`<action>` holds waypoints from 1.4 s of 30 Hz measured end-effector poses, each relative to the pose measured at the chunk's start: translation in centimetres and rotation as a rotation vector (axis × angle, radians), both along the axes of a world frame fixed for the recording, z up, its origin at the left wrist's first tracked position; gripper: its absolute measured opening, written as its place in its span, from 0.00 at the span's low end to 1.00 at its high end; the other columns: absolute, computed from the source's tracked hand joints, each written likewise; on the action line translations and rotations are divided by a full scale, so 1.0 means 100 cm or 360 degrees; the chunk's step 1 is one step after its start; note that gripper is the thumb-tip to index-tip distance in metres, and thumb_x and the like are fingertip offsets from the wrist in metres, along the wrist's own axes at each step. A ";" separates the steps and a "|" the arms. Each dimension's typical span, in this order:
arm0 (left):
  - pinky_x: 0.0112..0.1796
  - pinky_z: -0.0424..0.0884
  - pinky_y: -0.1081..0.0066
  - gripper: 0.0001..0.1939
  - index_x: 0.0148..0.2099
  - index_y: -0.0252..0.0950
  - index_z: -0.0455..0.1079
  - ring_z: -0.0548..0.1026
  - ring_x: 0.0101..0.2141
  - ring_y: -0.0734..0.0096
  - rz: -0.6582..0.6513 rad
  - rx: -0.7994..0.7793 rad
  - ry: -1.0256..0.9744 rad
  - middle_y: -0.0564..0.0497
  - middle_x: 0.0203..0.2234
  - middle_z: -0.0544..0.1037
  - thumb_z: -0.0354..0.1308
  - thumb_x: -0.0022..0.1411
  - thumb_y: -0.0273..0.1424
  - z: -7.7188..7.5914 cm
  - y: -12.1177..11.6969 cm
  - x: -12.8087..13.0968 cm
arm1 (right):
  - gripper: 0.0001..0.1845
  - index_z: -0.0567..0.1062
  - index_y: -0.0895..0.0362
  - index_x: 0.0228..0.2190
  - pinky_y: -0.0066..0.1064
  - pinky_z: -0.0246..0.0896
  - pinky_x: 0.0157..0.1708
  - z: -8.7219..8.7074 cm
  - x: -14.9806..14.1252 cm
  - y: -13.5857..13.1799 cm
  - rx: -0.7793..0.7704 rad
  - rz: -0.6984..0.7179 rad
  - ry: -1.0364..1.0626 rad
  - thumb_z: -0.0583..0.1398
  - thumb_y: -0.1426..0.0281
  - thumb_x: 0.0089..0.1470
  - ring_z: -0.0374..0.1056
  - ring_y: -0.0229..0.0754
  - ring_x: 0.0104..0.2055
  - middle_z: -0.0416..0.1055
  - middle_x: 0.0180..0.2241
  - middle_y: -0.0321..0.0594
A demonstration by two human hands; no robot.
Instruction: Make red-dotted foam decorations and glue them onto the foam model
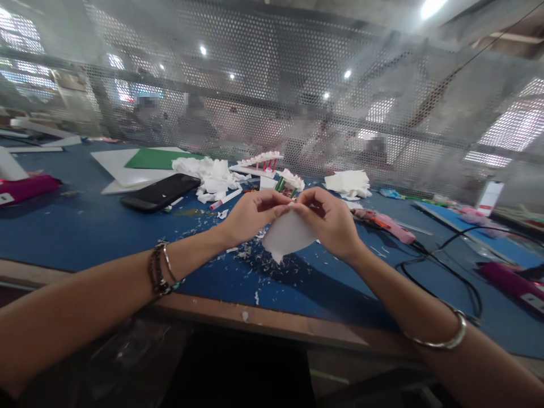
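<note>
In the head view, a thin white piece of paper (289, 235) hangs above the blue tabletop, its lower corner pointing down. My left hand (257, 211) pinches its top edge between thumb and fingers. Close beside it, my right hand (329, 220) pinches the same edge, the fingertips of both hands nearly touching. Small white paper scraps (272, 272) are strewn on the table beneath. Just behind the hands, dark green sticks (279, 184) and a white piece with pink edging (293, 179) are partly hidden.
A black phone (160, 192) lies left, near crumpled white paper (208, 174) and a green sheet (164, 159). A pink glue gun (389, 224) with a black cable (442, 243) lies right. Stacked white paper (348, 184) sits behind. A perforated metal screen (272, 85) borders the table's far side.
</note>
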State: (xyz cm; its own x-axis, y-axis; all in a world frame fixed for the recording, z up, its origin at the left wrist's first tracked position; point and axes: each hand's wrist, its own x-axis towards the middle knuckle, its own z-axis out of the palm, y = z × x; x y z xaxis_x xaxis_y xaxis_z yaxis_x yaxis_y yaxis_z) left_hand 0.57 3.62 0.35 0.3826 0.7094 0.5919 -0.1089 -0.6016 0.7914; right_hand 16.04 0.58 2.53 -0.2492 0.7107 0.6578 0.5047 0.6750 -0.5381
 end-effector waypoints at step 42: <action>0.32 0.69 0.74 0.06 0.32 0.36 0.73 0.72 0.31 0.74 0.0230 0.0252 -0.0111 0.49 0.29 0.76 0.56 0.50 0.25 -0.002 -0.004 0.000 | 0.02 0.68 0.56 0.25 0.26 0.60 0.29 -0.013 -0.008 0.001 0.0105 0.0172 0.0319 0.56 0.74 0.47 0.64 0.31 0.28 0.67 0.25 0.32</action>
State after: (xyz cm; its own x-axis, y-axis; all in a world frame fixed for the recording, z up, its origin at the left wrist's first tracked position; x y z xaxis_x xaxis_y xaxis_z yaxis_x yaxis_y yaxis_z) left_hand 0.58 3.18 0.13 0.2378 0.6500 0.7218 -0.0635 -0.7311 0.6793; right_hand 15.29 0.64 1.25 -0.1813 0.6407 0.7461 0.3148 0.7565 -0.5732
